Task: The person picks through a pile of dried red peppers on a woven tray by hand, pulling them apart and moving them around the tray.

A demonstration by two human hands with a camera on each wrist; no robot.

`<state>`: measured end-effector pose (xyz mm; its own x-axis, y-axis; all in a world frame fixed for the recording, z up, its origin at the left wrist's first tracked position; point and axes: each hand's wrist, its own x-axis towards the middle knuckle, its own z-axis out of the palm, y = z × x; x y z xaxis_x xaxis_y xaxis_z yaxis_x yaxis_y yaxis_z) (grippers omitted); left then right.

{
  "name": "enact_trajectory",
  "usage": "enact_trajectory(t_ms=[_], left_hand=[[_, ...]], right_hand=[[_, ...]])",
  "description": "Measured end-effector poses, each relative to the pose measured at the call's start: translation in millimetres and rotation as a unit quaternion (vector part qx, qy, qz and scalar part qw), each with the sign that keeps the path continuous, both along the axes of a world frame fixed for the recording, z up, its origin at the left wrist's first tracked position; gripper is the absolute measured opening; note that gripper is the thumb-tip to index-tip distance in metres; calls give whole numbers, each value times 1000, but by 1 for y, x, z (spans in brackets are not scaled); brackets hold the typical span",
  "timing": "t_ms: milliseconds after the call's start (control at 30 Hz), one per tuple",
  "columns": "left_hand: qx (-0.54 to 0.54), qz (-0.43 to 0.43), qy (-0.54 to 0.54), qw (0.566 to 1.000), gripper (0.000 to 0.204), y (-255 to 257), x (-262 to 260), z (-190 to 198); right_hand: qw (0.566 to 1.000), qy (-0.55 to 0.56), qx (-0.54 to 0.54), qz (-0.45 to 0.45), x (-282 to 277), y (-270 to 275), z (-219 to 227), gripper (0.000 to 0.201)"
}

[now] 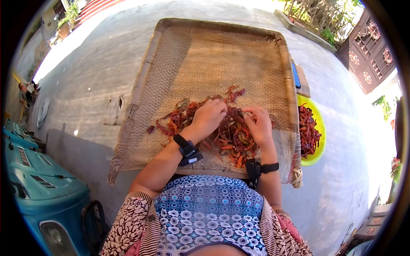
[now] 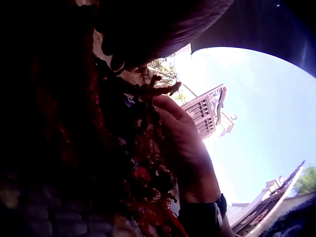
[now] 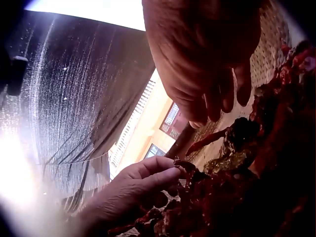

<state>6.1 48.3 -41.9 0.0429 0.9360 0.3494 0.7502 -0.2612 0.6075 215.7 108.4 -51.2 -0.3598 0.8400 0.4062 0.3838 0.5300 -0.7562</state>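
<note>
A heap of dried red chilies (image 1: 235, 136) lies on a woven bamboo tray (image 1: 213, 55) in front of the person. Over the heap's upper middle is the left hand (image 1: 209, 117); in the right wrist view that hand (image 3: 143, 185) pinches a small dark dried chili (image 3: 183, 164) between thumb and index finger. On the heap's right side, the right hand (image 1: 259, 126) has thumb and index fingertips brought together at a thin dried chili. The right hand (image 2: 182, 143) also shows in the left wrist view, its fingertips right at a chili (image 2: 165, 91). Deep shadow hides much of both wrist views.
A yellow basin (image 1: 322, 141) full of dried chilies (image 1: 308, 132) stands right of the tray. A blue phone-like object (image 1: 295, 76) lies at the tray's right edge. Teal bins (image 1: 47, 179) stand at lower left on the concrete floor (image 1: 98, 64).
</note>
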Motion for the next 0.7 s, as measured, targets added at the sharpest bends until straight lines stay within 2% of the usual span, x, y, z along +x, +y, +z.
enact_trajectory(t_ms=[67, 200, 300, 433, 467, 533, 567, 600, 667, 700], left_hand=[[-23, 19, -4, 1000, 9, -3, -1, 3], [-51, 40, -81, 995, 10, -7, -5, 9], [-77, 26, -124, 989, 12, -9, -7, 12], [-79, 5, -139, 987, 13, -9, -8, 10], [-78, 3, -155, 985, 13, -8, -8, 9], [-75, -1, -188, 979, 14, -8, -7, 7], [-73, -1, -183, 980, 14, -9, -8, 8], [-73, -1, -177, 981, 15, -9, -8, 10], [-70, -5, -171, 983, 16, -11, -8, 12], [-69, -9, -170, 983, 16, -11, -8, 13]], right_hand=[[992, -113, 59, -22, -5, -5, 5, 23], [980, -199, 13, -17, -2, -11, 9, 17], [991, -129, -3, -28, -2, -6, 3, 17], [988, 37, -119, -96, -5, -9, 12, 27], [973, 128, -170, -93, -2, -8, 14, 26], [911, 303, -266, -83, 10, -1, 17, 25], [891, 363, -259, -83, 21, 8, 7, 27], [838, 472, -267, -55, 30, 11, 9, 28], [694, 667, -270, 1, 44, 12, 14, 30], [682, 672, -288, -13, 46, 11, 16, 30]])
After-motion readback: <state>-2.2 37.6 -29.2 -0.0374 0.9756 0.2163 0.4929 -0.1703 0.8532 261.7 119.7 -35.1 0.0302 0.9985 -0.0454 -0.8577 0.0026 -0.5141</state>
